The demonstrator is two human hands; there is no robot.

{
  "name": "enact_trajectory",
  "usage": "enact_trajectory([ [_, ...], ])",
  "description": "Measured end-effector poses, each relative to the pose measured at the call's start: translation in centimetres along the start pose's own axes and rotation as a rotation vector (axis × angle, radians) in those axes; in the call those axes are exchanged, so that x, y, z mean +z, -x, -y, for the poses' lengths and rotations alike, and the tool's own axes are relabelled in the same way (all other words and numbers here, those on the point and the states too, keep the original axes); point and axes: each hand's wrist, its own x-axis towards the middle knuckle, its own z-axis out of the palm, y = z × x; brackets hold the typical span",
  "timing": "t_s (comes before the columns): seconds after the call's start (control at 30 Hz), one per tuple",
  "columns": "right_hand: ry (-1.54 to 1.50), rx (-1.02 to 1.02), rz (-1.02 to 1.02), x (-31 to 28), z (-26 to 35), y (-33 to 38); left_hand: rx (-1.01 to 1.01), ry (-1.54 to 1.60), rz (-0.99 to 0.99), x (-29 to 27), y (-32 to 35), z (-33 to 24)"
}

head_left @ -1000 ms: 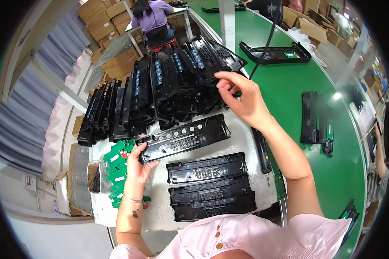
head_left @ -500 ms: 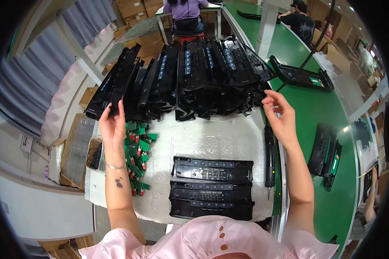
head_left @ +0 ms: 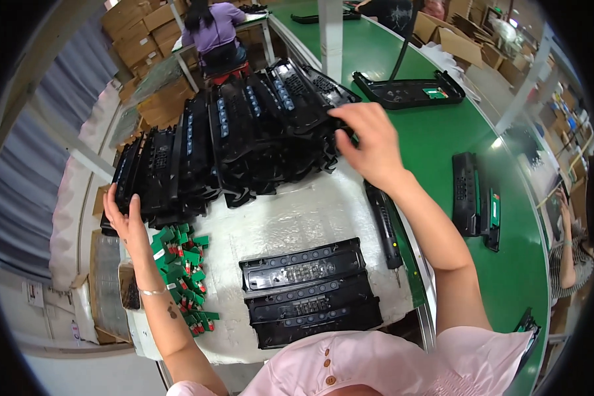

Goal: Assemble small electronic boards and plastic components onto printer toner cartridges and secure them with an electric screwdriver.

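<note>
A long leaning row of black plastic panels (head_left: 231, 142) runs across the back of the white worktable (head_left: 297, 221). My left hand (head_left: 122, 214) presses flat against the row's left end, fingers spread. My right hand (head_left: 369, 142) rests on the right end of the row, fingers curled over the edge of a panel. Three black panels (head_left: 307, 294) lie flat and overlapping in front of me. A heap of small green circuit boards (head_left: 185, 274) lies by my left wrist.
A green conveyor belt (head_left: 435, 138) runs along the right, carrying a black frame (head_left: 409, 89) and a black panel with a green board (head_left: 475, 195). A narrow black strip (head_left: 383, 224) lies at the table's right edge. A person in purple (head_left: 211, 33) sits beyond, among cardboard boxes (head_left: 135, 26).
My left hand has gone from the panel near the green boards to the row's left end. My right hand stayed at the row's right end. My view has tilted down a little.
</note>
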Motion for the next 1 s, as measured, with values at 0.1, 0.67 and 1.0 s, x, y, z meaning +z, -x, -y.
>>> enact_trajectory([
  [0.1,0.172,-0.080,0.012,3.0,-1.9,-1.0,0.014,0.282,0.239,1.7,1.7,-3.3],
  [0.67,0.024,-0.608,-0.012,-5.3,10.7,4.3,-0.801,1.264,1.205,4.8,7.8,-16.0],
  [1.0,-0.245,-0.327,0.196,-7.2,11.7,8.3,-0.316,0.634,1.516,6.4,10.5,-10.3],
])
